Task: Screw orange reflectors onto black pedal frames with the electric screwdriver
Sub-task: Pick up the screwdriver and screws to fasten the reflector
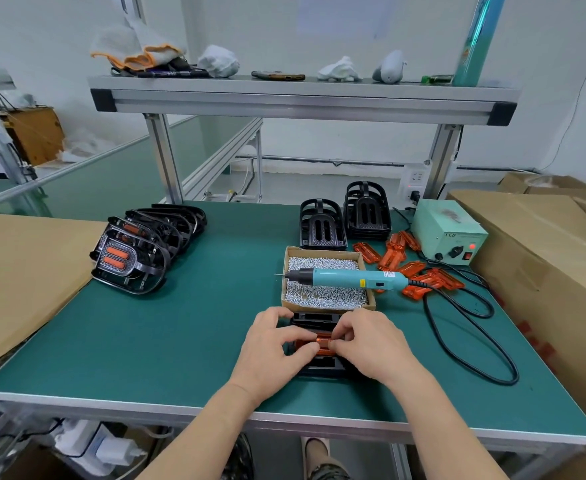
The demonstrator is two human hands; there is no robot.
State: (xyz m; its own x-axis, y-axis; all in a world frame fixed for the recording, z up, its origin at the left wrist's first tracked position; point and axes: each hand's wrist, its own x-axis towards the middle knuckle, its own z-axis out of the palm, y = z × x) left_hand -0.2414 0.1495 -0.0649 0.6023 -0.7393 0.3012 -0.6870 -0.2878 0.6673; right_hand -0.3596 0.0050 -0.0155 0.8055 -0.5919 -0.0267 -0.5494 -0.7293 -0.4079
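Frankly, I am seeing little of the pedal frame (315, 319): both hands are covering it, and only its black far edge and a strip of its near edge are showing. It is lying on the green mat (180, 323) at about 6 o'clock from the screw box (322, 296), close to it. The orange reflector (323, 341) is showing as a small ribbed patch between the fingers. I cannot tell whether it is fully seated or whether any screw is in it.

My left hand (270, 344) is curling around the frame's left side, thumb lying over the reflector. My right hand (371, 344) is pinching the reflector's right end with curled fingertips.

The electric screwdriver (347, 277) is lying across the screw box, bit pointing to 9 o'clock, with neither hand on it. Its black cable is looping away toward 3 o'clock.

Loose reflectors (419, 268) are lying in a heap at 2 o'clock from the hands, partly behind the screwdriver. Bare black frames (322, 225) are standing stacked at 12 o'clock, and a leaning row of finished pedals (135, 251) is overlapping at 10 o'clock, so I cannot count them.
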